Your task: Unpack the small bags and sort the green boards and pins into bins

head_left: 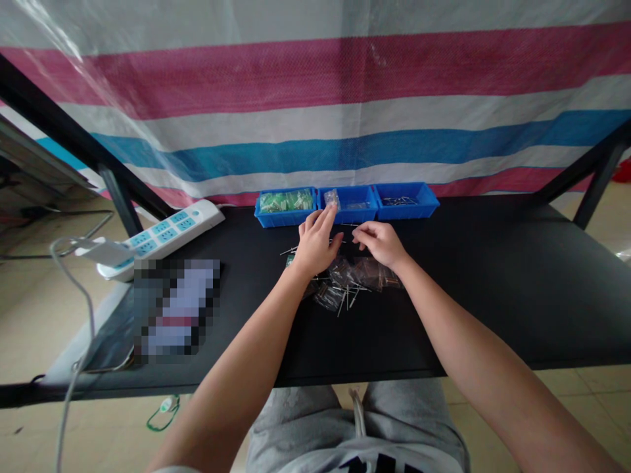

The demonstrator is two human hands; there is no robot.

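My left hand (318, 244) reaches to the middle blue bin (355, 211), its fingers stretched out and thumb apart. A small clear plastic bag (332, 198) is at its fingertips, over the bin's near-left corner. Closed in a pinch, my right hand (380, 242) is just in front of the bins. A thin metal pin (349, 225) shows at its fingertips. Below both hands lies a pile of clear plastic bags (367, 272) with copper-coloured pieces inside. Loose silver pins (348, 297), shaped like blind rivets, lie among them.
The left blue bin (262, 221) contains green-and-clear packets; the right blue bin (411, 211) holds loose metal pins. A white power strip (162, 238) with a plugged-in charger (104, 253) and a blurred-out object (182, 309) lie left on the black table (532, 282). A striped sheet (315, 85) hangs behind.
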